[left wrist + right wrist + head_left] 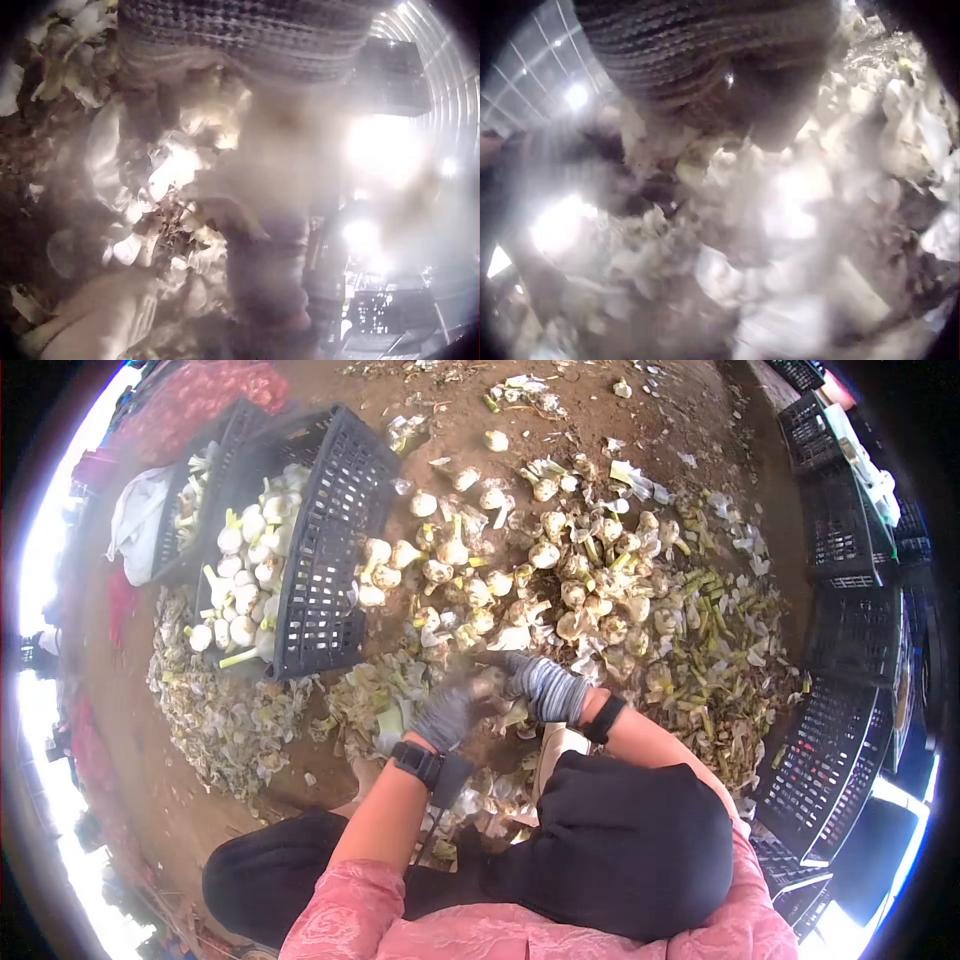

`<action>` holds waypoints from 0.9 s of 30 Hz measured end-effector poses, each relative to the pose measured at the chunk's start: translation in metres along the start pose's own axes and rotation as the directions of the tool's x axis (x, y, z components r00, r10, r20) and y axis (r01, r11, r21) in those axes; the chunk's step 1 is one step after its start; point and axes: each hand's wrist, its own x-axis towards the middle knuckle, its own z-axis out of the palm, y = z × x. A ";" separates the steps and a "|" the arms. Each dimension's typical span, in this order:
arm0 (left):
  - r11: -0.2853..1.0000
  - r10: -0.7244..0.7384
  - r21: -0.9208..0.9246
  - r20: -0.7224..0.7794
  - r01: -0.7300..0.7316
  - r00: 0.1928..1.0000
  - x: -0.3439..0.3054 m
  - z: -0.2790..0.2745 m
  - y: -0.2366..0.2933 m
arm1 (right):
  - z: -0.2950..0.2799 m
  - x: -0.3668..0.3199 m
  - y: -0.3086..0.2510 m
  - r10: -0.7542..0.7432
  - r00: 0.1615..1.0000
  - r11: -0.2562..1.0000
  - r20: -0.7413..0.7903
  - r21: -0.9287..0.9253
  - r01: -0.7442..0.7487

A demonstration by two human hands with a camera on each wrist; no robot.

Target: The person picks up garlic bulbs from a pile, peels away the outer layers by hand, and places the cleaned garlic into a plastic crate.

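Two gloved hands: the left hand (445,718) and the right hand (548,688) are close together, low over the near edge of the bulb pile; both gloves are grey knit, the right one visibly striped.
Grip: cannot be told for either hand; the fingers blur into a brownish patch between them, and whether they hold a bulb there is unclear.
Loose garlic bulbs (600,595): round, whitish, smeared with soil, many with stubby stalks; they lie in a pile just beyond the hands and thin out over the brown dirt floor (660,410).
Black crate (335,550): slotted plastic, tilted, left of the pile, with cleaner white bulbs (240,580) inside, some with long green-white stalks.
Papery skins (225,710): dry, crumpled, pale, heaped below the crate.
Green-yellow trimmings (715,640): short stalk pieces and flakes, banked right of the pile.
Wrists: a black watch-like device (418,762) on the left, a black band (604,718) on the right.
Wrist views: knit fabric fills the top of each; glare and smearing swallow the fingertips, leaving skins and bulb shapes half readable.
Near side: dark-clothed knees (635,850) and pink patterned sleeves (350,910) cover the ground below the forearms.
Edges: more slotted crates (825,760) at right; a white sack (140,515) and a hazy reddish mass (205,405) at upper left, its contents indistinct.
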 end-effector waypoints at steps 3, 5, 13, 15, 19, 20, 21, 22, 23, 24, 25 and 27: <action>0.995 0.016 -0.103 0.010 -0.015 1.000 0.006 0.000 0.008 | -0.010 -0.003 -0.014 0.254 0.955 -0.195 0.157 0.975 -0.108; 0.906 0.003 -0.424 0.014 0.003 1.000 0.010 -0.014 0.010 | -0.024 -0.011 -0.018 0.191 0.909 0.850 -0.371 0.526 0.036; 0.884 0.398 -0.227 -0.095 -0.409 0.913 -0.002 0.025 0.025 | -0.017 0.001 -0.024 0.581 0.804 0.437 0.127 0.785 -0.440; 0.881 0.454 0.188 -0.078 -0.434 0.888 0.001 0.035 0.019 | -0.023 0.011 -0.038 0.627 0.779 0.107 -0.019 0.992 -0.061; 0.832 0.484 0.316 -0.012 -0.456 0.875 0.000 0.040 0.015 | -0.035 0.007 -0.037 0.671 0.730 0.121 0.127 0.953 -0.277; 0.563 0.591 0.646 0.121 -0.515 0.798 0.001 0.037 0.014 | -0.035 0.006 -0.038 0.669 0.741 0.165 0.061 0.960 -0.228; 0.565 0.593 0.644 0.118 -0.516 0.796 0.000 0.040 0.015 | -0.035 0.005 -0.038 0.662 0.750 0.208 -0.002 0.961 -0.181; 0.610 0.561 0.617 0.107 -0.497 0.821 -0.001 0.043 0.016 | -0.034 0.005 -0.036 0.657 0.753 0.259 -0.038 0.949 -0.177; 0.654 0.527 0.588 0.098 -0.476 0.844 -0.002 0.046 0.016 | -0.035 0.003 -0.036 0.657 0.753 0.257 -0.033 0.949 -0.183; 0.679 0.485 0.602 0.064 -0.421 0.872 -0.001 0.045 0.017 | -0.038 0.002 -0.037 0.612 0.788 0.269 -0.067 0.955 -0.127; 0.679 0.486 0.601 0.064 -0.423 0.871 -0.002 0.046 0.018 | -0.040 0.001 -0.037 0.564 0.819 0.279 -0.106 0.958 -0.068; 0.905 0.336 0.283 -0.019 -0.317 0.942 -0.009 0.052 0.024 | -0.039 -0.003 -0.030 0.594 0.802 0.316 -0.058 0.934 -0.166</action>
